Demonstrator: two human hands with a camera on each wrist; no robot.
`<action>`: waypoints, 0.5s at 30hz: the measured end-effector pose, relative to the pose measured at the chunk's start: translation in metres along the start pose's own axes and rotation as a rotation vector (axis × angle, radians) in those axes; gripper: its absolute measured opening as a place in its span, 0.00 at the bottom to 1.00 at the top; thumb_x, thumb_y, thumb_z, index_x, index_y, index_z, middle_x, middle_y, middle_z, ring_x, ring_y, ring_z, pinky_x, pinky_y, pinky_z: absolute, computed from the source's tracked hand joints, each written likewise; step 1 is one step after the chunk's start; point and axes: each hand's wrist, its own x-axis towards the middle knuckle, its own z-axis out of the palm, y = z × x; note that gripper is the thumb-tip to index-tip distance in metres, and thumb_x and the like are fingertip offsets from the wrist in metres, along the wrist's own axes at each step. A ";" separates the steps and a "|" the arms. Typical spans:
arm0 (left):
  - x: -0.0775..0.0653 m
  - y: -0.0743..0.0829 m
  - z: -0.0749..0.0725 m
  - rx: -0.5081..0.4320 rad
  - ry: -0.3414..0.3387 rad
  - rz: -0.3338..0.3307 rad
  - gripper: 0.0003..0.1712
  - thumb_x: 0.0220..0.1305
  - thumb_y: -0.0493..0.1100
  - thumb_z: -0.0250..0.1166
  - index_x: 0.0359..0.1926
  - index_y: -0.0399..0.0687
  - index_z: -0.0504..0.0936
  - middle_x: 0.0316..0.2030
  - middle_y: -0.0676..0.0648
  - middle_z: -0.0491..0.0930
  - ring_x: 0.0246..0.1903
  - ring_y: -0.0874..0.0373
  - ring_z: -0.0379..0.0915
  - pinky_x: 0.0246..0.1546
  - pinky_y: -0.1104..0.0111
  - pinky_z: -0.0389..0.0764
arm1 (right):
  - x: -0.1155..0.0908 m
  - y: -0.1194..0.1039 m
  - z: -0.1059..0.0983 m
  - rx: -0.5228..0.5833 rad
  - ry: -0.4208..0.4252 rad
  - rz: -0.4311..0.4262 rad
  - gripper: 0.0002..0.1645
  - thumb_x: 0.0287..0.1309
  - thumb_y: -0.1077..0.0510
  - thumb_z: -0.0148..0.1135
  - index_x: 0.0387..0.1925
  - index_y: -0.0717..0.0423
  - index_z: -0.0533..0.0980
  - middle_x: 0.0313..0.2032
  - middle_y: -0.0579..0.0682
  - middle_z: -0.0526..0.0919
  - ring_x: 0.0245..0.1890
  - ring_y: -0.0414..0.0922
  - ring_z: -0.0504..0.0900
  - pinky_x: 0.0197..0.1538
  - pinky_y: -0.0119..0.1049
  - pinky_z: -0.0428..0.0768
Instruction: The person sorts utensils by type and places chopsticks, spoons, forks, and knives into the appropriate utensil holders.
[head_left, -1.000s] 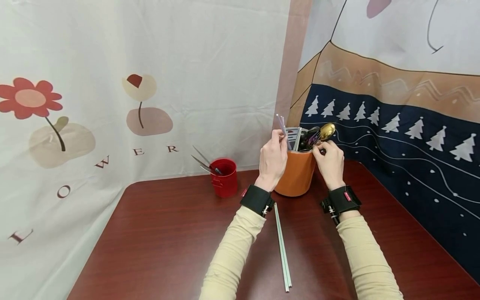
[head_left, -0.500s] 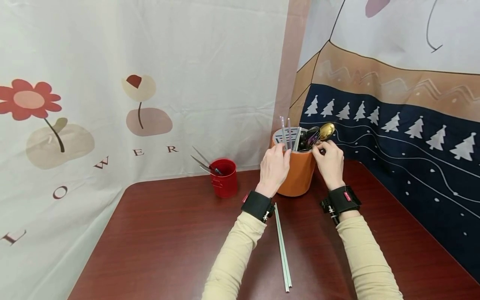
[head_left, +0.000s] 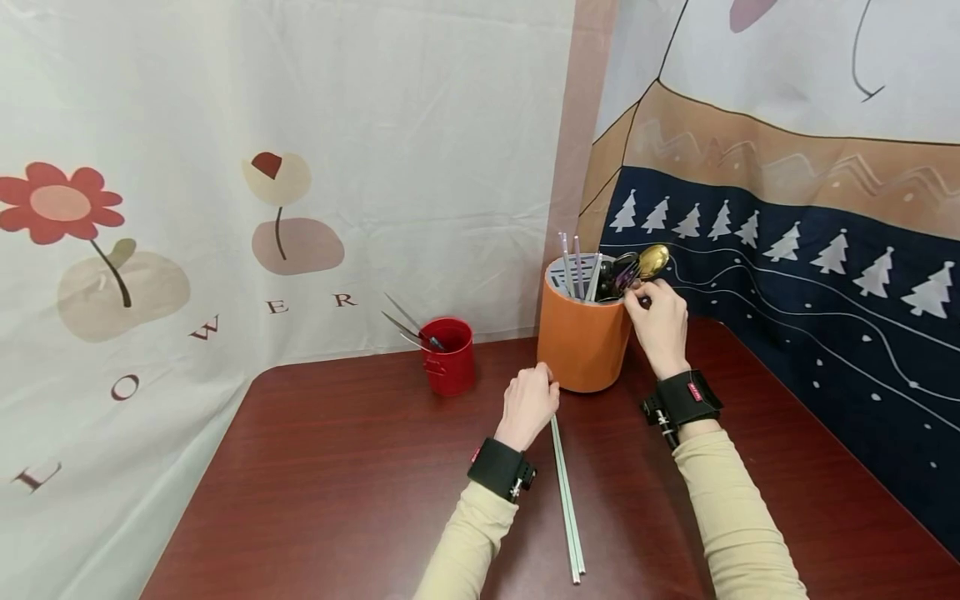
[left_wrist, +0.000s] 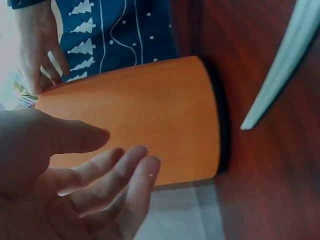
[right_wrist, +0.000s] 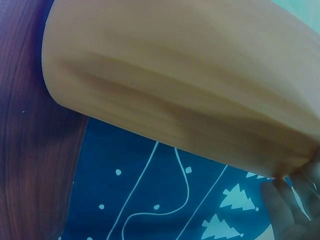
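Note:
An orange utensil holder (head_left: 583, 350) stands at the back of the table, with a slotted grey lid. Two thin pale-purple chopsticks (head_left: 578, 262) stick up from its left part. Dark utensils and a gold spoon (head_left: 653, 261) fill its right part. My right hand (head_left: 662, 327) pinches the holder's rim on the right, below the spoon. Low in front of the holder is my left hand (head_left: 529, 403), its fingers loosely bent and nothing between them and the thumb. Two pale-green chopsticks (head_left: 567, 500) lie side by side on the table, their far ends close to the left hand.
To the left of the holder stands a red cup (head_left: 450, 367) with several metal utensils leaning out of it. The dark red table (head_left: 337, 483) meets a white printed cloth (head_left: 420, 167) behind and a navy tree-patterned cloth (head_left: 810, 333) on the right.
My left hand has let go of the purple chopsticks, which now stand in the holder, and has come down toward the green chopsticks. The right hand has stayed at the rim.

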 end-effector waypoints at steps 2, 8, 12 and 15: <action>-0.008 -0.003 0.004 0.006 -0.028 -0.018 0.05 0.60 0.40 0.62 0.29 0.45 0.77 0.25 0.45 0.83 0.23 0.49 0.81 0.20 0.65 0.77 | 0.000 0.000 0.000 0.000 -0.001 0.002 0.12 0.58 0.57 0.58 0.27 0.62 0.80 0.31 0.56 0.80 0.34 0.56 0.79 0.39 0.50 0.74; -0.029 -0.003 0.015 0.037 -0.222 -0.135 0.03 0.55 0.37 0.60 0.31 0.41 0.75 0.23 0.41 0.79 0.24 0.46 0.80 0.20 0.61 0.77 | 0.000 -0.001 -0.002 -0.005 -0.014 0.012 0.12 0.59 0.57 0.57 0.27 0.62 0.80 0.32 0.56 0.80 0.35 0.57 0.79 0.41 0.51 0.75; -0.042 0.001 0.021 0.058 -0.323 -0.187 0.05 0.52 0.38 0.63 0.27 0.43 0.75 0.23 0.43 0.78 0.26 0.46 0.79 0.23 0.60 0.77 | -0.001 -0.001 -0.003 -0.003 -0.020 0.020 0.13 0.59 0.57 0.57 0.28 0.62 0.80 0.32 0.56 0.80 0.36 0.57 0.79 0.41 0.52 0.75; -0.049 0.002 0.025 0.055 -0.343 -0.184 0.07 0.50 0.38 0.64 0.23 0.44 0.73 0.21 0.44 0.78 0.24 0.46 0.78 0.22 0.61 0.77 | -0.001 -0.002 -0.003 0.000 -0.022 0.021 0.13 0.59 0.57 0.57 0.28 0.62 0.80 0.33 0.57 0.80 0.36 0.57 0.79 0.41 0.52 0.75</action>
